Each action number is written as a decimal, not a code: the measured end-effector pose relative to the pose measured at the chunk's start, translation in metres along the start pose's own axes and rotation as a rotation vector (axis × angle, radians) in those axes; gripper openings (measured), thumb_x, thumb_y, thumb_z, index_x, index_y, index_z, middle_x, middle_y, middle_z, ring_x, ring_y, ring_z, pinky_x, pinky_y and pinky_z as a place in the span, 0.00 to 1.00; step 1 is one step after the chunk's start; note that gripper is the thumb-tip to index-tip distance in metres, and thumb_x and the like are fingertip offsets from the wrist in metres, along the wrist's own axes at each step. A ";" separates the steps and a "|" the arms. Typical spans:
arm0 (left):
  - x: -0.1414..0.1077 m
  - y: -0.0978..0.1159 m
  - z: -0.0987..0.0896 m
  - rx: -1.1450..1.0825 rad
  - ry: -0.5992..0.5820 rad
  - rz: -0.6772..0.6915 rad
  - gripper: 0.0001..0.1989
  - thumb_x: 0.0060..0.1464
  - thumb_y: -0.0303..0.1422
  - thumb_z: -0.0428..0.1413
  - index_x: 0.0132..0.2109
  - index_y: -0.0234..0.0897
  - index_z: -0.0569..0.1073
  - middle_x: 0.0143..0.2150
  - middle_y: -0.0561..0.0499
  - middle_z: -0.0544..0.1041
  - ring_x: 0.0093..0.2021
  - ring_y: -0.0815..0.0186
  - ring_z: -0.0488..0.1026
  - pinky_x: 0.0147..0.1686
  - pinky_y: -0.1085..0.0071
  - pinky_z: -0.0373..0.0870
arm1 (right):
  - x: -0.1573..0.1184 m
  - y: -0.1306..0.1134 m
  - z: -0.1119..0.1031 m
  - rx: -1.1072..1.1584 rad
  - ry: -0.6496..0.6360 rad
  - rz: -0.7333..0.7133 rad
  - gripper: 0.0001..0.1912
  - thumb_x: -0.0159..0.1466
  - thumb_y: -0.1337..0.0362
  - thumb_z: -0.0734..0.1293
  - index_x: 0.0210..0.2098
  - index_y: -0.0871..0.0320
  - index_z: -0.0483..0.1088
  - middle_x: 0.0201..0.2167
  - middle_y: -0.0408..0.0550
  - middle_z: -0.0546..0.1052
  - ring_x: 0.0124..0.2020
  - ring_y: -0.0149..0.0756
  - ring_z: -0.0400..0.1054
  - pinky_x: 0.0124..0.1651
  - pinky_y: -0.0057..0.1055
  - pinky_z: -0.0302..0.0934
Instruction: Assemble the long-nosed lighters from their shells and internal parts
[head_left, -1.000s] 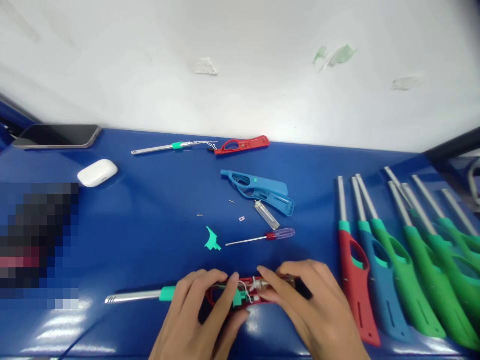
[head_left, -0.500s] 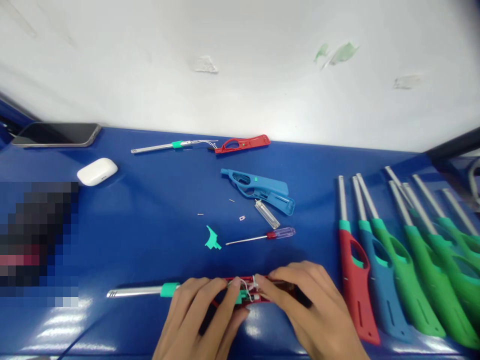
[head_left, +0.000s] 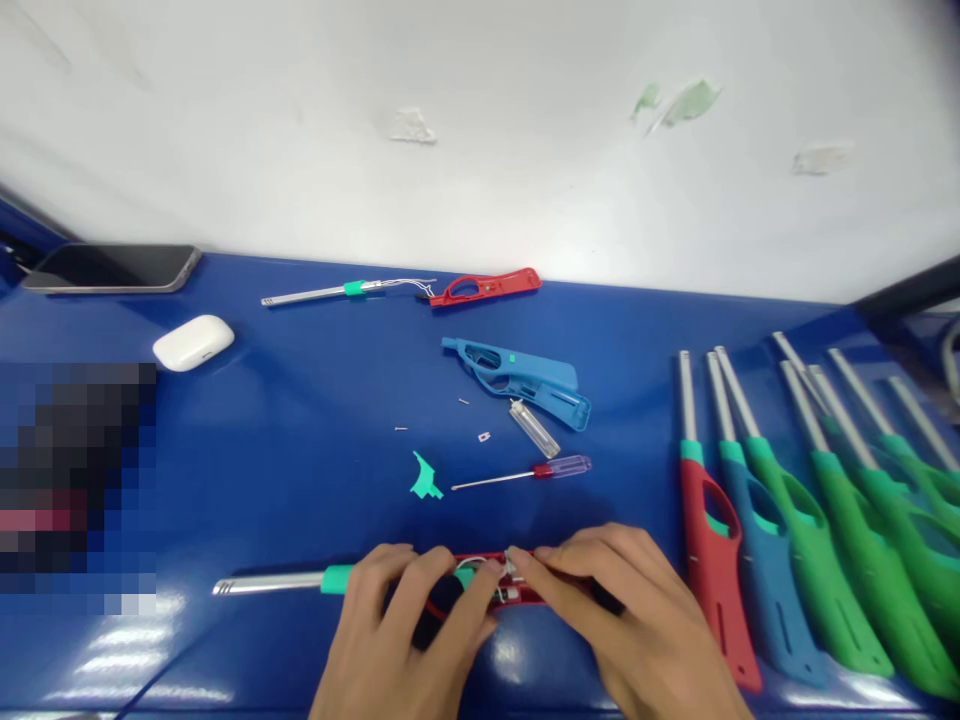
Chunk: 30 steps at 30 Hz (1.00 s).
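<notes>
A long-nosed gas lighter lies open on its side near the table's front, its metal tube [head_left: 268, 583] pointing left and a green collar [head_left: 334, 579] behind it. Inside its red half-casing [head_left: 517, 595] I see thin white wires and small parts. My left hand [head_left: 409, 625] is closed round the casing's front, fingertips on the wires. My right hand [head_left: 634, 610] grips the rear part, thumb and index pressing in by the wires. What sits under the fingers is hidden. Beyond them lie a green trigger [head_left: 426, 477] and a screwdriver [head_left: 559, 467].
Blue casing halves [head_left: 525, 375], a clear fuel tank [head_left: 535, 428] and tiny screws [head_left: 401, 429] lie mid-table. Behind are a red casing half [head_left: 487, 287] and a wired tube [head_left: 311, 295]. Several lighters [head_left: 780, 540] line the right; a phone [head_left: 112, 268] and white case [head_left: 195, 343] are left.
My left fingers have shifted slightly right along the casing, the index closer to the right fingertips. My right hand keeps pressing at nearly the same spot. Nothing else has moved.
</notes>
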<state>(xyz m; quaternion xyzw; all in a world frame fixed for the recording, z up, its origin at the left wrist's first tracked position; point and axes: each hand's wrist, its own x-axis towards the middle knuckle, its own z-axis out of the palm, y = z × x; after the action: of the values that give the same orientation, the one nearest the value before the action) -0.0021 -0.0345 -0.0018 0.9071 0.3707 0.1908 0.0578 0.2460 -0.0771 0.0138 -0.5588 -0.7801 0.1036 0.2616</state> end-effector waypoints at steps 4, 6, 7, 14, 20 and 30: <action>0.003 0.003 0.002 -0.021 0.015 -0.036 0.14 0.71 0.28 0.56 0.57 0.49 0.80 0.50 0.45 0.76 0.49 0.54 0.71 0.48 0.56 0.74 | -0.001 0.004 -0.002 -0.046 -0.027 -0.063 0.22 0.76 0.73 0.62 0.65 0.52 0.75 0.43 0.48 0.82 0.44 0.35 0.75 0.46 0.30 0.71; 0.003 0.004 0.003 -0.034 0.017 -0.035 0.15 0.71 0.28 0.56 0.57 0.49 0.80 0.50 0.44 0.75 0.50 0.53 0.70 0.48 0.56 0.74 | -0.001 0.003 -0.002 -0.053 -0.018 -0.060 0.22 0.76 0.73 0.62 0.65 0.52 0.76 0.43 0.48 0.82 0.44 0.35 0.75 0.46 0.31 0.71; 0.003 0.004 0.002 -0.035 0.017 -0.035 0.15 0.71 0.28 0.55 0.57 0.49 0.80 0.50 0.44 0.75 0.50 0.53 0.70 0.48 0.55 0.74 | 0.000 0.002 -0.001 -0.050 -0.012 -0.056 0.22 0.76 0.73 0.62 0.64 0.52 0.76 0.42 0.48 0.82 0.44 0.35 0.75 0.45 0.31 0.71; 0.005 0.004 -0.002 -0.027 0.006 -0.055 0.14 0.71 0.30 0.55 0.56 0.49 0.80 0.50 0.45 0.77 0.49 0.56 0.74 0.48 0.60 0.76 | 0.008 -0.004 -0.002 -0.012 0.044 -0.026 0.19 0.79 0.69 0.60 0.57 0.53 0.81 0.39 0.47 0.82 0.41 0.34 0.74 0.43 0.28 0.70; 0.002 0.001 0.000 -0.031 -0.012 -0.034 0.16 0.69 0.27 0.56 0.57 0.50 0.80 0.50 0.44 0.76 0.50 0.55 0.73 0.47 0.60 0.76 | -0.002 -0.007 0.015 0.047 0.174 0.085 0.20 0.81 0.66 0.57 0.56 0.47 0.81 0.39 0.45 0.81 0.41 0.34 0.72 0.45 0.30 0.68; 0.001 0.001 0.002 -0.085 0.038 -0.034 0.12 0.74 0.31 0.54 0.59 0.37 0.76 0.51 0.43 0.76 0.52 0.54 0.72 0.53 0.58 0.75 | 0.008 -0.001 -0.008 0.052 0.045 -0.008 0.19 0.75 0.75 0.61 0.55 0.55 0.81 0.42 0.47 0.83 0.42 0.35 0.76 0.47 0.31 0.73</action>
<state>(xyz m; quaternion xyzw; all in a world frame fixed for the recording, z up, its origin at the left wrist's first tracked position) 0.0004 -0.0344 -0.0028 0.8935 0.3788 0.2227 0.0923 0.2475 -0.0707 0.0234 -0.5508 -0.7734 0.1103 0.2939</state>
